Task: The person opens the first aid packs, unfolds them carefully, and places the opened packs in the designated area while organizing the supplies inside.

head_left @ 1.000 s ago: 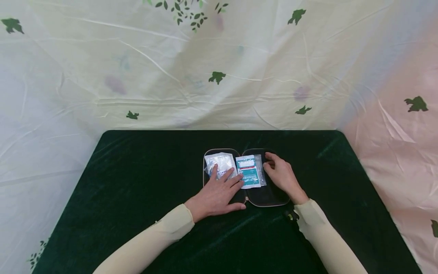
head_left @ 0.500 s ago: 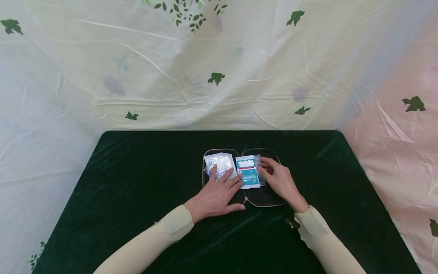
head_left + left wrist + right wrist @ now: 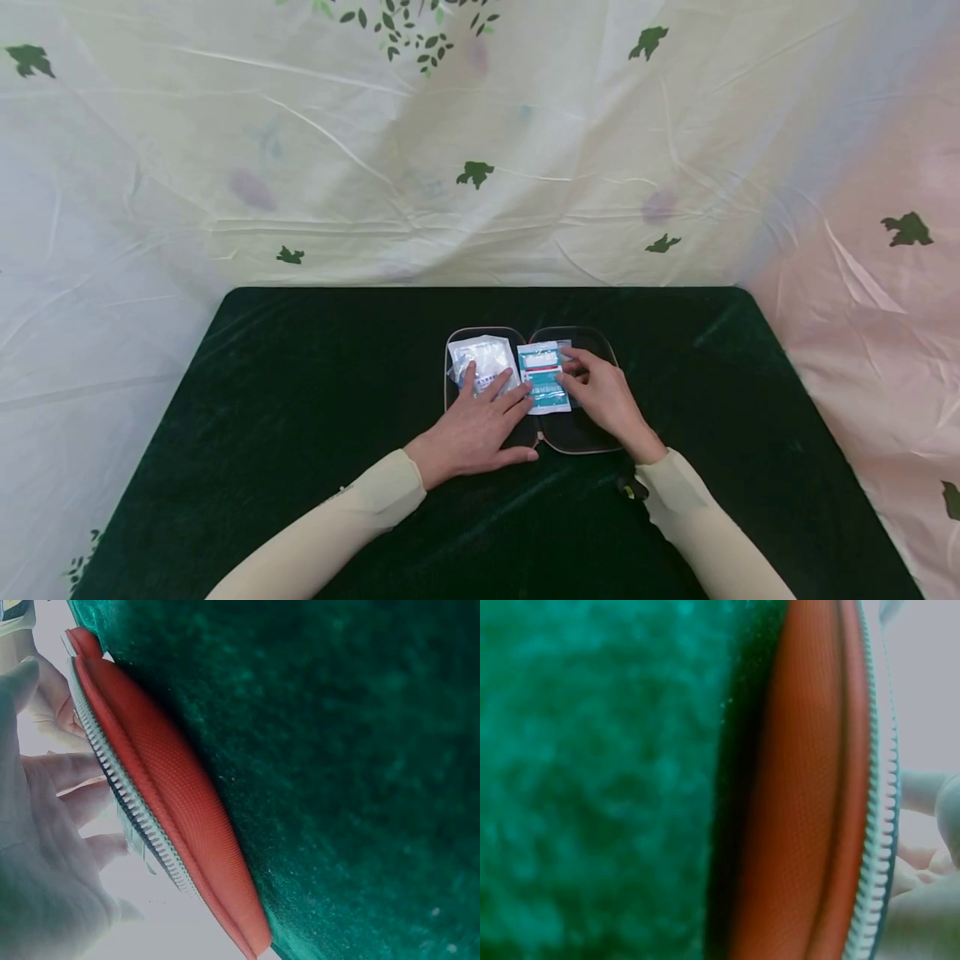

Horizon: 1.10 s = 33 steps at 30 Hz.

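Note:
A zippered case (image 3: pixel 581 437) lies unfolded on the table, dark inside and red outside in the wrist views. A shiny white packet (image 3: pixel 482 354) is in its left half. A teal-and-white sachet (image 3: pixel 542 379) lies over the right half near the fold, with a clear packet (image 3: pixel 566 342) partly under it. My left hand (image 3: pixel 476 429) rests with spread fingers over the white packet, fingertips reaching the sachet's left edge. My right hand (image 3: pixel 606 396), fingers loosely bent and tips apart, touches the sachet's right edge. The case wall hides most of both hands' contact in the wrist views.
Dark green velvet covers the table (image 3: pixel 315 400). Pale patterned cloth (image 3: pixel 480 225) hangs behind and at both sides. A small dark object (image 3: pixel 632 489) sits by the right cuff.
My right hand has moved left from the case's right part, over the clear packet, to the sachet's right edge. The left hand and the packets have stayed in place.

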Tool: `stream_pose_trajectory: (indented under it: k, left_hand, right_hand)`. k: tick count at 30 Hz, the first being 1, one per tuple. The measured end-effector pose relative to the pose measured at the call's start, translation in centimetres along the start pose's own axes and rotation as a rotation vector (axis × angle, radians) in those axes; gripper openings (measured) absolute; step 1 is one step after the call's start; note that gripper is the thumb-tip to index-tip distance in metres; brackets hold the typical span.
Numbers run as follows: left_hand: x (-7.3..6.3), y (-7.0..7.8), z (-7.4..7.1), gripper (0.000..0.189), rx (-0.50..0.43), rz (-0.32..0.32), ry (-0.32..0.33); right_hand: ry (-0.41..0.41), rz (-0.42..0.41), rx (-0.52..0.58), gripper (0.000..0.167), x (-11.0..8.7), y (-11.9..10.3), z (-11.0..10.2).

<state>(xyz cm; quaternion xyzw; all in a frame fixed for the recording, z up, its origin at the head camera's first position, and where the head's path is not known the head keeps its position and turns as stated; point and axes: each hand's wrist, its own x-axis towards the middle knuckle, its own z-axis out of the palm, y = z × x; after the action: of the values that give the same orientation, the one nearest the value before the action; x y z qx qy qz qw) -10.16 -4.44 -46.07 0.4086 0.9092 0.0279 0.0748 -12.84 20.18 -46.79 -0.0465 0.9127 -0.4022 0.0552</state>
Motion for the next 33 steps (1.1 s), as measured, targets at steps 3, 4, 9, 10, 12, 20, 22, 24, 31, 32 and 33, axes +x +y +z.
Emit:
stream_pose_trajectory:
  k: [3,4,9,10,12,20,22,24,31,32,33]
  left_hand:
    - [0.0,0.0,0.0,0.086,0.003,0.000,0.003]
    - [0.0,0.1,0.1,0.086,0.003,0.001,0.004]
    - [0.0,0.1,0.1,0.085,-0.014,0.006,0.023]
    - [0.0,0.2,0.2,0.085,-0.019,0.008,0.030]
    - [0.0,0.2,0.2,0.083,-0.028,0.013,0.044]
    - [0.1,0.3,0.2,0.079,-0.011,0.024,0.055]
    - [0.1,0.3,0.2,0.078,-0.004,0.025,0.048]
    - [0.1,0.4,0.2,0.078,0.003,0.026,0.044]
    - [0.1,0.5,0.3,0.077,0.005,0.031,0.037]
    - [0.1,0.5,0.3,0.077,0.003,0.031,0.036]
    - [0.1,0.5,0.4,0.077,0.001,0.033,0.036]
  right_hand:
    - [0.004,0.005,-0.002,0.045,-0.1,0.0,0.0]
    - [0.005,0.004,-0.004,0.045,-0.1,0.0,0.0]
    - [0.029,0.008,0.005,0.043,-0.1,0.2,-0.2]
    - [0.037,0.011,0.011,0.043,-0.2,0.2,-0.3]
    - [0.059,0.014,0.020,0.043,-0.3,0.4,-0.6]
    - [0.133,0.034,0.032,0.038,-0.9,1.5,-2.0]
    - [0.142,0.042,0.032,0.037,-1.0,1.8,-2.4]
    - [0.151,0.049,0.030,0.037,-1.1,2.1,-2.8]
    - [0.187,0.064,0.008,0.037,-1.2,3.0,-3.9]
    - [0.195,0.065,0.003,0.037,-1.3,3.0,-4.0]
    - [0.201,0.067,-0.003,0.037,-1.3,3.1,-4.1]
